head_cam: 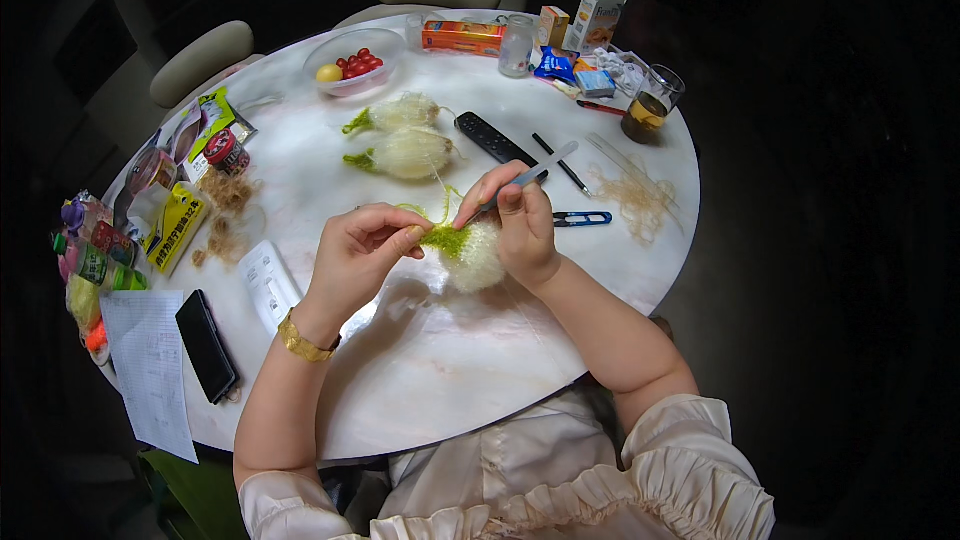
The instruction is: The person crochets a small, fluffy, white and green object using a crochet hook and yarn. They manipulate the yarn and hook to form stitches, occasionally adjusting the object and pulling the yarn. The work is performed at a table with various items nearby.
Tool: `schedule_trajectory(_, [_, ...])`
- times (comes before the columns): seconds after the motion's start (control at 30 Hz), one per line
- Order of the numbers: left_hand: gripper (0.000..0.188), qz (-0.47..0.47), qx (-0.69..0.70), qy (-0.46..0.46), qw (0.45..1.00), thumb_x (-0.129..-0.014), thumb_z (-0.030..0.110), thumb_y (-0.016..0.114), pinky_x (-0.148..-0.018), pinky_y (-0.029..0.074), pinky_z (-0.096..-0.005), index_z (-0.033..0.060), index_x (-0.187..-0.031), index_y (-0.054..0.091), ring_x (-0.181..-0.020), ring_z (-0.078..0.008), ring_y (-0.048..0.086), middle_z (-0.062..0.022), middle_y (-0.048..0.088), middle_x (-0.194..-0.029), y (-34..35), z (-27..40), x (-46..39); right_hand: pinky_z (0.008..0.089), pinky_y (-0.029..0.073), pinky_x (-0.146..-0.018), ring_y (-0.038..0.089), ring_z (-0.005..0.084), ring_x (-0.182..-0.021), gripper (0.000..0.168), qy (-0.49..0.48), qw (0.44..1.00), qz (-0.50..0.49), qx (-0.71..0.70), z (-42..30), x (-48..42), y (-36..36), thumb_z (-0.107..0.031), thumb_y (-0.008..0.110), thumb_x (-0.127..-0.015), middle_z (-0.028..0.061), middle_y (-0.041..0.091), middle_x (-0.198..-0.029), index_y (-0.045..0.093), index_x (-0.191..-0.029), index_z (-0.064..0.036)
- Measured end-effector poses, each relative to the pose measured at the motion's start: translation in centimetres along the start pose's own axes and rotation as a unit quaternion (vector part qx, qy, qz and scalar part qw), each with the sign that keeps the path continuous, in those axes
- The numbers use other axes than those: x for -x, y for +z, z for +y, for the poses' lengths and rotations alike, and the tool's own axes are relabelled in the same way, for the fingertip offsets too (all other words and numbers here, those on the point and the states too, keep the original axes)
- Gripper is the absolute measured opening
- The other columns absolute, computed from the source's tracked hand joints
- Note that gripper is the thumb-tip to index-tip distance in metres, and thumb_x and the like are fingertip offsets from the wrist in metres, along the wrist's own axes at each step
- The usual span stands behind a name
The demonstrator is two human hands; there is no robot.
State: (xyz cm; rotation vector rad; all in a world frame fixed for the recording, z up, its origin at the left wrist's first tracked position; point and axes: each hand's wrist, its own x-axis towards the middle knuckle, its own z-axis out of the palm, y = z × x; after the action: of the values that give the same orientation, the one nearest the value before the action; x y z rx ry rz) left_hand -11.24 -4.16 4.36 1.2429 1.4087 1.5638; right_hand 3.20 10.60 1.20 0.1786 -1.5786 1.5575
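Note:
Between my hands is a fuzzy crocheted piece (480, 262), white in the body with a bright green end. My left hand (367, 247) pinches the green edge between thumb and fingertips. A crochet hook (551, 163) with a grey-blue handle lies in my right hand (525, 229); its tip is at the green stitches, hidden by my fingers. Green yarn (450, 199) loops up from the work. Beyond my hands two similar white pieces with green tips, a nearer one (412, 154) and a farther one (405, 114), lie side by side on the table.
A black remote control (495, 139), a black pen (561, 163) and blue thread snips (583, 219) lie to the right, near loose beige yarn (637, 202). A glass of dark drink (649, 116) stands farther off. At left are a smartphone (207, 346), grid paper (150, 360) and snack packets (176, 225).

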Motion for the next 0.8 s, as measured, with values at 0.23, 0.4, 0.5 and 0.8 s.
schedule_trajectory(0.23, [0.014,0.022,0.014,0.0,1.0,-0.092,0.003,0.061,-0.073,0.054,-0.0246,-0.0025,-0.102,0.068,-0.078,-0.0114,0.064,-0.0056,0.068,-0.093,0.5,0.0,0.0,0.0264,0.048,-0.07,0.059,0.0133,-0.072,0.034,0.002,0.999,-0.026,0.02,-0.2,-0.1,-0.2,-0.035,0.038,-0.103,0.008,0.059,-0.08,0.047,-0.096,-0.003])
schedule_trajectory(0.4, [0.014,0.025,0.009,-0.001,1.0,-0.092,0.003,0.061,-0.074,0.054,-0.0242,-0.0021,-0.103,0.068,-0.078,-0.0106,0.063,-0.0047,0.068,-0.092,0.9,-0.2,0.1,0.026,0.042,-0.064,0.053,0.0137,-0.067,0.036,0.01,0.997,-0.075,0.013,-0.5,-0.2,0.0,-0.041,0.038,-0.102,0.0061,0.051,-0.072,0.043,-0.092,-0.007])
schedule_trajectory(0.5, [0.013,0.024,0.009,0.008,1.0,-0.091,0.001,0.061,-0.074,0.054,-0.0241,-0.0019,-0.102,0.068,-0.079,-0.0108,0.064,-0.0047,0.068,-0.092,1.0,-0.3,0.1,0.0277,0.04,-0.062,0.05,0.0134,-0.065,0.039,0.05,0.989,-0.135,-0.021,-0.8,-0.4,-0.1,-0.043,0.04,-0.101,0.0044,0.05,-0.072,0.045,-0.088,-0.007])
schedule_trajectory(0.8, [0.011,0.014,-0.007,0.013,1.0,-0.089,-0.003,0.06,-0.079,0.053,-0.0262,-0.0025,-0.1,0.064,-0.085,-0.0124,0.064,-0.0059,0.065,-0.096,1.3,-1.4,0.3,0.0365,0.045,-0.064,0.057,0.0287,-0.069,0.013,-0.021,0.948,-0.234,0.213,-1.2,-0.9,0.4,-0.016,0.06,-0.09,0.0099,0.06,-0.075,0.063,-0.093,-0.004])
